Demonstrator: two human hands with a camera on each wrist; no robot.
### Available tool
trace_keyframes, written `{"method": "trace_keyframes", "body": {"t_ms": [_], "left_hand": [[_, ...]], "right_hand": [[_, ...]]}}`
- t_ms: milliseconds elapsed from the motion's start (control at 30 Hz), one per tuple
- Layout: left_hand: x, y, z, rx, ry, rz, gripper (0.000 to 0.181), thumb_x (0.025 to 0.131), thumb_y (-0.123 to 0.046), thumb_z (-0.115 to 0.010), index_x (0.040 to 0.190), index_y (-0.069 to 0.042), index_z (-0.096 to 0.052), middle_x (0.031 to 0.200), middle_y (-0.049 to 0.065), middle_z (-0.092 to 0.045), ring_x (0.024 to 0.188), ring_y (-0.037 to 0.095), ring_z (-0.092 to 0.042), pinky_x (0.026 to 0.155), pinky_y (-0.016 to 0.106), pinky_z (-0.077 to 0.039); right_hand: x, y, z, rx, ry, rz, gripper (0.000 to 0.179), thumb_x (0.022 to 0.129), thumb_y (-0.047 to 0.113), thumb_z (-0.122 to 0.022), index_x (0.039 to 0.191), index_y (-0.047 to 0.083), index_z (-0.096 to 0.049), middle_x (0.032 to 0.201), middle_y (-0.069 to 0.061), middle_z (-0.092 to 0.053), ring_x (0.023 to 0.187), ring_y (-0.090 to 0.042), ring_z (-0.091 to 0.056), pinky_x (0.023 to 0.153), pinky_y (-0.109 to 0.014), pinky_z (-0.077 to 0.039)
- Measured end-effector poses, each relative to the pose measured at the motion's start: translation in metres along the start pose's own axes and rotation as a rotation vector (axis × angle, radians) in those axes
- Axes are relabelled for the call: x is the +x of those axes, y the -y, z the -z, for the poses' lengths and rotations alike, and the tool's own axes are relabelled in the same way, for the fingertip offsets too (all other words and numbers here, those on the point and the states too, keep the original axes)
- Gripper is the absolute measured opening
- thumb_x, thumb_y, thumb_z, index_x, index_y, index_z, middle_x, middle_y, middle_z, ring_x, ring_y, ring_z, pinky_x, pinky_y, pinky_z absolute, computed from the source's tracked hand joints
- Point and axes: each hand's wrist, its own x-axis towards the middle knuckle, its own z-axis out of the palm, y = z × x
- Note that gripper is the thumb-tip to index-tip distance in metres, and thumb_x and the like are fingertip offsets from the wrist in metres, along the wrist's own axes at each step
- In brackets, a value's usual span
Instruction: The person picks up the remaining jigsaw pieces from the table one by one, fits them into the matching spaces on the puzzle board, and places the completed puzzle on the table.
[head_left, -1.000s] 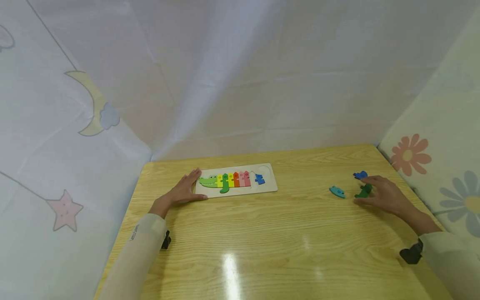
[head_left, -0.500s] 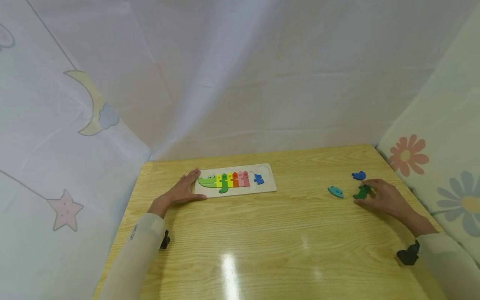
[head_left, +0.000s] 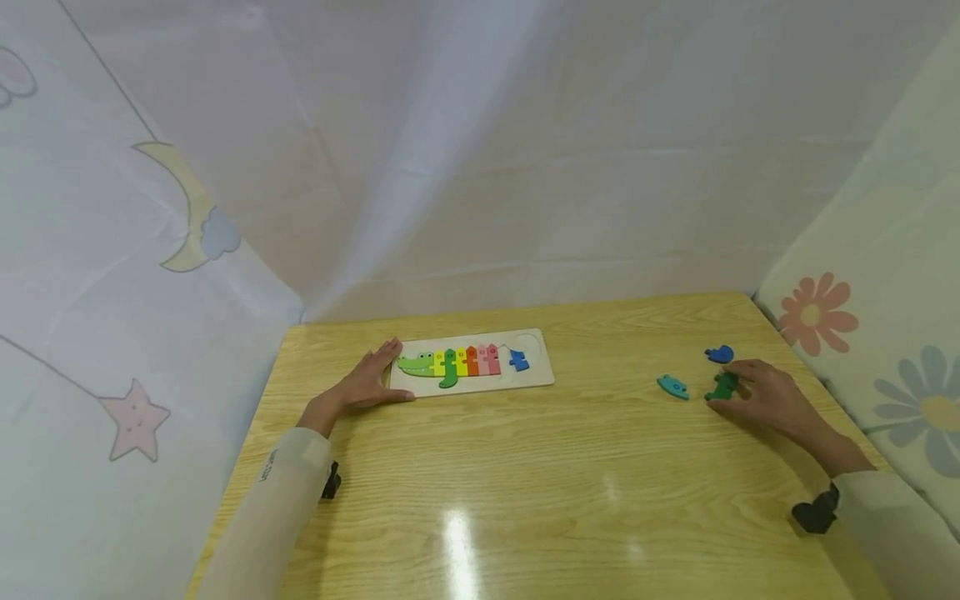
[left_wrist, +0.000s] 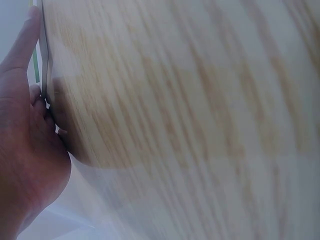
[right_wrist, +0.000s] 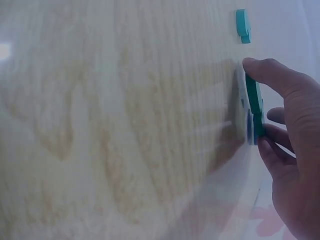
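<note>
A pale wooden puzzle board (head_left: 472,385) lies at the table's back, left of centre, bearing a colourful crocodile. My left hand (head_left: 366,379) rests at its left end, thumb along the near edge and fingers at the far corner. Toward the board's right side, a blue puzzle piece (head_left: 519,360) sits askew next to the pink ones. On the table's right side, my right hand (head_left: 765,397) pinches a dark green puzzle piece (head_left: 722,386) between thumb and fingers. In the right wrist view this green piece (right_wrist: 254,95) stands edge-on, low over the table.
A teal puzzle piece (head_left: 673,387) lies just left of the right hand. Beyond that hand's fingertips is a rounded blue puzzle piece (head_left: 720,354). Fabric walls (head_left: 600,208) enclose the wooden table (head_left: 540,475) at the back and both sides.
My right hand has shifted slightly nearer with the green piece, and the rounded blue piece now shows free of its fingers. The left hand and board keep their places.
</note>
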Motion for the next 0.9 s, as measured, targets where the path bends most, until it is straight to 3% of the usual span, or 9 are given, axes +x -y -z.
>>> {"method": "trace_keyframes", "body": {"t_ms": [333,900], "left_hand": [[0.001,-0.001,0.001,0.015,0.016,0.006,0.118,0.092,-0.057,-0.078,0.168,0.004,-0.011,0.177,0.022,-0.005,0.164,0.040,-0.003,0.131,0.061,-0.001],[0.003,0.007,-0.003,0.003,0.011,0.006,0.119,0.090,-0.058,-0.079,0.169,0.000,-0.011,0.178,0.017,-0.004,0.165,0.035,-0.003,0.132,0.058,0.000]], "right_hand": [[0.011,0.017,0.006,0.012,-0.070,0.107,0.075,0.071,0.027,-0.099,0.129,-0.011,-0.069,0.126,-0.039,-0.062,0.109,-0.061,-0.061,0.077,-0.072,-0.055],[0.039,0.057,0.002,0.044,-0.049,0.229,0.072,0.070,0.018,-0.100,0.128,-0.012,-0.069,0.129,-0.031,-0.065,0.112,-0.053,-0.063,0.083,-0.067,-0.057]]}}
